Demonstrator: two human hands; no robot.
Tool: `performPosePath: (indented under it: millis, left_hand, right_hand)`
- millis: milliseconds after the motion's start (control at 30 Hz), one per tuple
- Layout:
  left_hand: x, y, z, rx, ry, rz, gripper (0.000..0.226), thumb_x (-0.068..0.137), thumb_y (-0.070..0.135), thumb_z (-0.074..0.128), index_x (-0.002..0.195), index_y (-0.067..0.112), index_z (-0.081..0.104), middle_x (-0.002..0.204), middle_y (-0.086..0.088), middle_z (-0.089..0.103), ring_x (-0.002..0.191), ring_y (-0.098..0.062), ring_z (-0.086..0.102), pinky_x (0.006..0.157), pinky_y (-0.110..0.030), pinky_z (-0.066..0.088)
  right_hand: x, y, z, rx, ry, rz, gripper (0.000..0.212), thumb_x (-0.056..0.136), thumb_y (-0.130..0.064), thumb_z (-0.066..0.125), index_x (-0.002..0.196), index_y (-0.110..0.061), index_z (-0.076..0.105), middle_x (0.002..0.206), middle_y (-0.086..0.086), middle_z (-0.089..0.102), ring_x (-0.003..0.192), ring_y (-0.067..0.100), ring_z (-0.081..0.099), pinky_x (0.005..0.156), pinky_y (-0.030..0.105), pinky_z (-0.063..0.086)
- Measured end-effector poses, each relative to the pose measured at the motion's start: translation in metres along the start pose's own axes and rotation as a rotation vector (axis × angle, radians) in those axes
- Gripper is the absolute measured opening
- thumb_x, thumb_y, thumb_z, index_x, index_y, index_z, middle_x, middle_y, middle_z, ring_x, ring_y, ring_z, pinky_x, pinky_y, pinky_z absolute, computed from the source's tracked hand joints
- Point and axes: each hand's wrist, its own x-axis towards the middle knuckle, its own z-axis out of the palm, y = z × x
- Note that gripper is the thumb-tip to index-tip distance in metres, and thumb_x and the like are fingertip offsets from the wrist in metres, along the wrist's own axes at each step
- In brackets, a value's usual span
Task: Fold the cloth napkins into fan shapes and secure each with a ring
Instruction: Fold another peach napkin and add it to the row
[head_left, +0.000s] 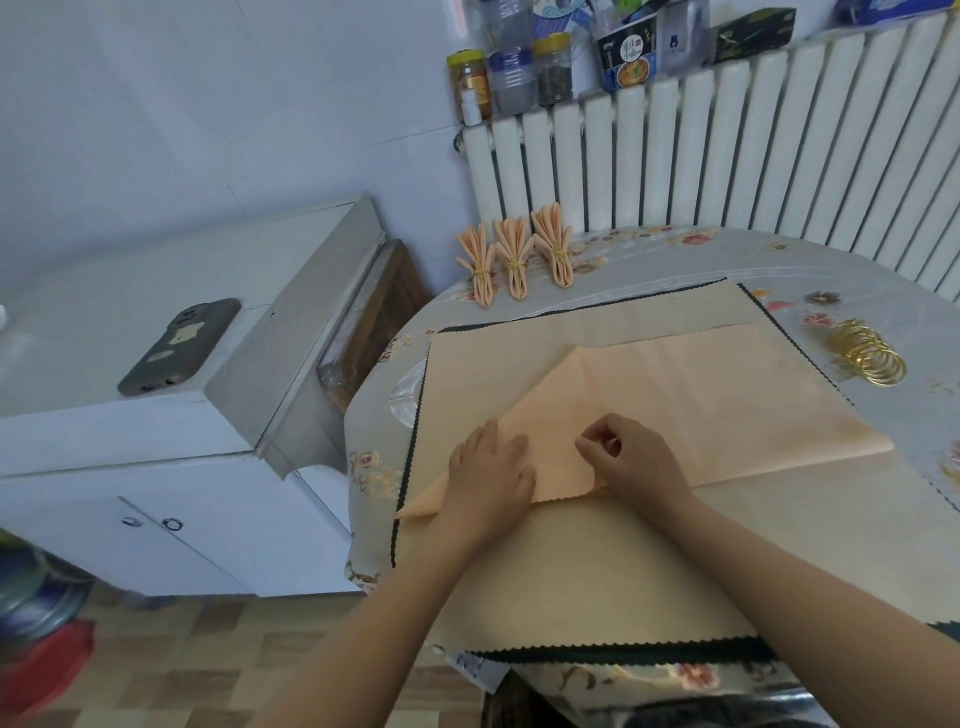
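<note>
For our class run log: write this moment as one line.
left hand flat on napkin | right hand pinching its fold | three finished fans | gold rings unused

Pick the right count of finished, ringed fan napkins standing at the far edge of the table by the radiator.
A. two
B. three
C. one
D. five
B: three folded fan napkins stand side by side at the far edge of the table, each cinched with a gold ring, while both hands work on a flat napkin nearer the camera.
</note>
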Motion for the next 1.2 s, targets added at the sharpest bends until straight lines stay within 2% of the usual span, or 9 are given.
performPosePath:
  millis: [67,200,333,733,800,867,1000,1100,1200]
  left_hand:
    - [-0.001,0.000,0.007,0.049,-0.060,-0.020,0.053,0.100,0.040,0.029,0.150,0.027,0.020,0.160,-0.012,0.001,0.147,-0.024,0.000,0.117,-0.040,0.000]
    - [0.000,-0.002,0.013,0.065,-0.075,-0.043,0.055,0.101,0.043,0.024,0.152,0.029,0.010,0.160,-0.010,-0.004,0.147,-0.022,-0.006,0.117,-0.039,-0.006]
    - [-0.001,-0.004,0.016,0.074,-0.083,-0.039,0.055,0.101,0.044,0.020,0.152,0.030,0.004,0.160,-0.007,-0.008,0.147,-0.019,-0.011,0.117,-0.038,-0.009]
    - [-0.001,-0.006,0.017,0.099,-0.095,-0.005,0.056,0.101,0.045,0.019,0.153,0.029,0.002,0.160,-0.008,-0.008,0.147,-0.018,-0.012,0.118,-0.038,-0.008]
    - [-0.002,-0.006,0.016,0.098,-0.098,-0.006,0.056,0.101,0.045,0.019,0.153,0.029,0.002,0.160,-0.008,-0.009,0.147,-0.018,-0.012,0.118,-0.038,-0.008]
    - [-0.002,-0.006,0.016,0.099,-0.105,-0.003,0.056,0.101,0.045,0.019,0.153,0.029,0.002,0.160,-0.007,-0.009,0.146,-0.018,-0.013,0.118,-0.038,-0.008]
    - [-0.001,-0.008,0.016,0.092,-0.103,0.001,0.056,0.101,0.044,0.019,0.153,0.028,0.002,0.160,-0.008,-0.009,0.147,-0.018,-0.012,0.118,-0.038,-0.009]
    - [0.000,-0.003,0.014,0.090,-0.138,-0.033,0.057,0.101,0.039,0.021,0.153,0.025,0.002,0.159,-0.010,-0.011,0.146,-0.020,-0.015,0.116,-0.041,-0.013]
    - [0.016,0.016,0.011,0.099,-0.194,-0.019,0.061,0.099,0.031,0.024,0.153,0.015,0.001,0.159,-0.010,-0.010,0.146,-0.020,-0.013,0.115,-0.045,-0.015]
  right_hand:
    - [0.001,0.000,0.000,-0.022,-0.013,0.000,0.014,0.083,-0.024,0.064,0.094,-0.018,0.065,0.084,-0.002,0.061,0.076,0.014,0.054,0.071,0.027,0.042]
    - [0.001,0.004,-0.001,-0.103,-0.049,-0.041,0.028,0.080,-0.015,0.061,0.107,-0.018,0.064,0.086,-0.009,0.051,0.079,0.011,0.048,0.073,0.023,0.035]
    - [0.000,0.004,-0.001,-0.140,-0.058,-0.089,0.026,0.077,-0.011,0.060,0.101,-0.018,0.067,0.074,-0.016,0.040,0.074,0.009,0.044,0.067,0.022,0.031]
    - [-0.001,0.004,0.000,-0.163,-0.067,-0.110,0.018,0.075,-0.011,0.062,0.091,-0.013,0.068,0.078,-0.005,0.045,0.072,0.014,0.047,0.068,0.024,0.035]
    - [-0.002,0.002,-0.002,-0.160,-0.096,-0.114,0.020,0.075,-0.010,0.062,0.094,-0.012,0.068,0.078,-0.007,0.043,0.076,0.015,0.046,0.073,0.026,0.039]
    - [-0.004,-0.002,-0.006,-0.216,-0.167,-0.118,0.026,0.079,-0.014,0.059,0.105,-0.014,0.065,0.090,-0.001,0.048,0.088,0.018,0.048,0.087,0.030,0.041]
    - [-0.015,-0.003,-0.011,-0.644,-0.220,-0.166,0.039,0.090,-0.042,0.040,0.128,-0.034,0.048,0.131,0.002,0.037,0.121,0.023,0.034,0.102,0.033,0.024]
    - [-0.035,0.007,-0.015,-0.659,-0.187,-0.173,0.065,0.078,-0.060,0.007,0.131,-0.046,0.042,0.141,-0.003,0.032,0.128,0.020,0.026,0.102,0.033,0.016]
    - [-0.038,0.016,-0.015,-0.609,-0.188,-0.150,0.077,0.069,-0.064,-0.003,0.132,-0.051,0.040,0.142,-0.002,0.034,0.130,0.022,0.024,0.103,0.034,0.016]
